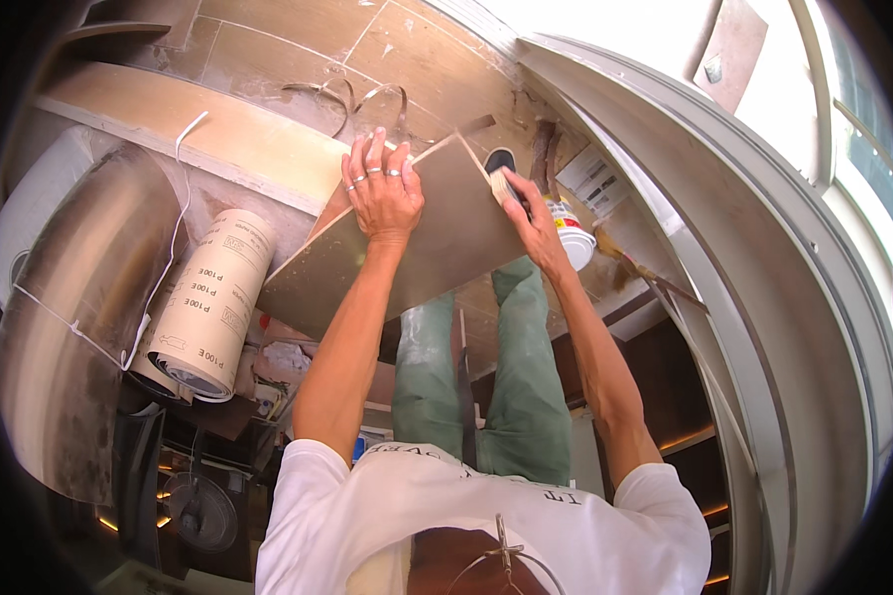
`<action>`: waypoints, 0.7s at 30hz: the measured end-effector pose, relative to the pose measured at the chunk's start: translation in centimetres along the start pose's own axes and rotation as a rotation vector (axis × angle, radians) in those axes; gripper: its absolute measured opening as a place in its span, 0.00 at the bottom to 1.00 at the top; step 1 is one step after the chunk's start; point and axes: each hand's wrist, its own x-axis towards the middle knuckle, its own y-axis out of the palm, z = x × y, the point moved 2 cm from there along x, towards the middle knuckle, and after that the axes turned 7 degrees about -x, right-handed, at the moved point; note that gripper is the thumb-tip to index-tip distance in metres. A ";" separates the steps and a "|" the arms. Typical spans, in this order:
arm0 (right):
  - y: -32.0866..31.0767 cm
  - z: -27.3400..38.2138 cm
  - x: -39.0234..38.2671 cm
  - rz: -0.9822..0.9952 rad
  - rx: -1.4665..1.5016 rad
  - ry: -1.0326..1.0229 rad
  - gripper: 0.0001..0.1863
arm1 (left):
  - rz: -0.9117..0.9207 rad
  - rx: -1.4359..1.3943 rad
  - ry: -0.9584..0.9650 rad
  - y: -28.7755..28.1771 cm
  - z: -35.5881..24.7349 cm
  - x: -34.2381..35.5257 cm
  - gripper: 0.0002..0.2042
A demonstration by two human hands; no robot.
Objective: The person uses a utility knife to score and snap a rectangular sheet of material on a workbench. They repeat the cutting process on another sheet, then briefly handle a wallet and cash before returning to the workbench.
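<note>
A flat grey-brown board (432,238) is held at a slant in front of me, over my legs. My left hand (380,195), with several rings, is closed on its upper left part, fingertips near the top edge. My right hand (534,223) grips a small pale sanding pad (501,188) with a dark part, against the board's right edge near its top corner. Behind the left hand a wooden ledge (208,114) runs across. Just right of the right hand stands a white bucket (574,247) with a coloured label, partly hidden.
Paper rolls (213,302) and a long metallic-brown roll (79,307) with a white cord lie left. Curled strips (387,99) lie on the tiled floor (437,79) ahead. A brush (625,258) sits near the bucket. A grey door frame (794,248) curves along the right.
</note>
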 end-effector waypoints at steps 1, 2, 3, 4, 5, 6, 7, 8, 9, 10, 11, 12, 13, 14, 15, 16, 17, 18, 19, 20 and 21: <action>0.7 3.3 2.5 -0.049 -0.011 -0.022 0.25 | 0.011 -0.010 0.006 0.2 0.2 -0.2 0.12; 1.7 5.8 5.8 -0.076 0.017 -0.099 0.24 | 0.000 -0.021 0.028 0.7 0.3 0.5 0.12; 2.1 7.5 9.0 -0.097 0.041 -0.185 0.24 | 0.019 -0.007 0.036 0.8 0.2 0.8 0.12; 1.9 8.3 10.3 -0.065 0.036 -0.205 0.24 | -0.001 -0.008 0.038 0.7 0.3 1.0 0.12; 1.8 8.8 10.5 -0.039 0.027 -0.207 0.25 | -0.004 -0.019 0.042 0.7 0.1 1.2 0.12; 1.8 8.9 9.9 -0.018 0.019 -0.208 0.26 | -0.007 -0.033 0.049 0.5 0.0 1.0 0.13; 1.1 6.5 7.1 -0.055 0.018 -0.166 0.23 | 0.001 -0.030 0.045 0.5 -0.1 0.6 0.12; 0.4 3.9 3.2 -0.051 -0.010 -0.105 0.23 | -0.004 -0.018 0.024 0.5 0.2 0.3 0.12; -0.5 1.5 -0.9 -0.049 -0.042 -0.057 0.23 | -0.020 -0.006 0.004 0.7 0.3 0.4 0.12; -1.2 -1.3 -5.1 -0.058 -0.016 -0.025 0.23 | -0.034 0.002 -0.015 0.6 0.0 0.5 0.12; -1.5 -3.1 -7.4 -0.081 0.017 0.014 0.23 | -0.038 0.007 -0.019 0.4 -0.2 0.6 0.12; -1.3 -3.0 -6.6 -0.050 0.015 0.023 0.23 | -0.026 0.012 -0.009 0.0 -0.2 0.3 0.12; -0.9 -1.7 -5.3 -0.020 0.016 0.049 0.24 | -0.019 0.011 -0.001 -0.2 -0.2 -0.3 0.12; -0.6 0.0 -3.4 0.002 0.014 0.068 0.25 | -0.021 0.005 0.013 -0.2 -0.1 -0.4 0.12; 0.2 2.6 0.3 -0.014 -0.023 -0.016 0.25 | -0.044 0.000 0.038 0.5 -0.2 0.6 0.12; 0.5 5.0 4.1 -0.022 -0.059 -0.106 0.25 | -0.058 -0.011 0.047 1.2 -0.5 1.5 0.12; 0.1 6.0 6.2 -0.024 -0.114 -0.155 0.25 | -0.058 -0.011 0.045 1.3 -0.4 1.5 0.12; 0.3 6.6 6.9 -0.035 -0.161 -0.178 0.24 | -0.032 -0.016 0.051 0.9 -0.1 0.9 0.12; 0.6 6.7 6.2 -0.038 -0.217 -0.197 0.24 | -0.030 -0.030 0.066 0.5 -0.3 0.9 0.12; 0.5 4.2 3.7 -0.041 -0.225 -0.157 0.24 | -0.030 -0.019 0.053 0.5 -0.2 0.3 0.12; -0.3 0.7 0.2 -0.039 -0.243 -0.132 0.24 | -0.048 -0.009 0.032 0.9 0.1 0.2 0.12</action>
